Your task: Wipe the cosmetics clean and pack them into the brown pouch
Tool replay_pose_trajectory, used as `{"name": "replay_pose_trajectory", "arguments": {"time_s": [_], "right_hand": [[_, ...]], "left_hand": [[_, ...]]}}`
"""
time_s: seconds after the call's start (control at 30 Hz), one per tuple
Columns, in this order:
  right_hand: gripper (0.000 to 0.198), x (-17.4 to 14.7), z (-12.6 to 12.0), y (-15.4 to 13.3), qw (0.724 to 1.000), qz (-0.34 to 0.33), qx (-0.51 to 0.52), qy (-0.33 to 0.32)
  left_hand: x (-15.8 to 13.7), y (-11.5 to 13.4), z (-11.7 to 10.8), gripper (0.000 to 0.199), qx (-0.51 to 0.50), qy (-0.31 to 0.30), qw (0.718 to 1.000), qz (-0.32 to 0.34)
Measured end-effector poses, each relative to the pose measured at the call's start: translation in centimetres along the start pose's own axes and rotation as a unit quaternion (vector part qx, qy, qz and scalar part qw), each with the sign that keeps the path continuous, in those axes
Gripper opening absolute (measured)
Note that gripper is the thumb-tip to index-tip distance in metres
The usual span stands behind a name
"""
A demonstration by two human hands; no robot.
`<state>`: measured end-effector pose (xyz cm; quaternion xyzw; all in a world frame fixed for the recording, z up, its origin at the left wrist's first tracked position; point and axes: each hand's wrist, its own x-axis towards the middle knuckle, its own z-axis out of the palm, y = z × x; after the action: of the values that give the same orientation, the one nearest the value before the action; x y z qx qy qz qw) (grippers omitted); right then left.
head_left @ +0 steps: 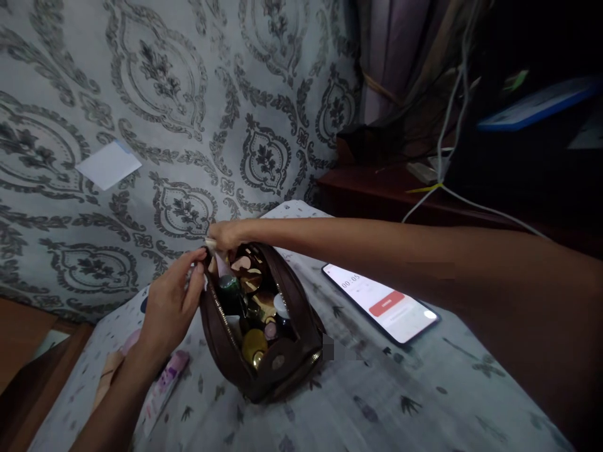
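Note:
A brown zip-up toiletry bag (pixel 306 301) stands unzipped on the patterned cloth, packed with small bottles and jars. My left hand (pixel 172 301) pinches its left rim near the far end, thumb against the outside. At that far end my right hand (pixel 228 237) reaches over the opening with its fingers curled down. A pale pinkish tube (pixel 222 266) shows just below those fingers; whether they hold it is hard to see. Inside the bag lie a dark green bottle (pixel 230 285), a yellow round container (pixel 254 344) and a white cap (pixel 281 306).
A phone (pixel 386 307) with a lit timer screen lies right of the bag, under my right forearm. A pink and white tube (pixel 166 384) rests beside my left forearm. Behind is a patterned wall (pixel 264 157) with a white paper (pixel 109 166); cables (pixel 440 150) hang at the right.

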<state>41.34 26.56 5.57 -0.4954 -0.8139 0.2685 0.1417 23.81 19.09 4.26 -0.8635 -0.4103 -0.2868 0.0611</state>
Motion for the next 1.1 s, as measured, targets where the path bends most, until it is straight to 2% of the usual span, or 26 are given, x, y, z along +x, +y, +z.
{"name": "replay_pose_trajectory", "arguments": {"time_s": [0.1, 0.17, 0.33, 0.57, 0.73, 0.87, 1.1], "right_hand": [[0.014, -0.5, 0.0, -0.7, 0.999, -0.001, -0.039, -0.025], [0.014, -0.6, -0.2, -0.8, 0.998, -0.016, -0.056, -0.028], [0.016, 0.2, -0.3, -0.2, 0.995, -0.052, -0.067, -0.055], [0.019, 0.8, -0.5, 0.4, 0.994, -0.057, -0.051, -0.072], [0.013, 0.7, 0.0, -0.1, 0.998, -0.005, 0.004, -0.07], [0.022, 1.2, 0.8, -0.3, 0.996, 0.05, 0.056, -0.047], [0.022, 1.5, 1.0, -0.2, 0.987, 0.079, 0.134, -0.047]], "left_hand": [[-1.0, -0.4, -0.1, 0.037, -0.016, 0.034, 0.999, -0.003], [-1.8, -0.8, 0.0, 0.038, -0.029, 0.05, 0.998, -0.024], [-3.7, -2.3, 0.9, 0.042, -0.091, 0.03, 0.991, -0.097], [-4.8, -3.3, 2.7, 0.045, -0.16, 0.005, 0.982, -0.106], [-5.2, -3.2, 3.2, 0.044, -0.181, 0.007, 0.978, -0.101], [-5.4, -3.1, 3.2, 0.046, -0.202, -0.009, 0.973, -0.116], [-5.4, -3.1, 3.2, 0.047, -0.224, -0.018, 0.966, -0.132]]}}
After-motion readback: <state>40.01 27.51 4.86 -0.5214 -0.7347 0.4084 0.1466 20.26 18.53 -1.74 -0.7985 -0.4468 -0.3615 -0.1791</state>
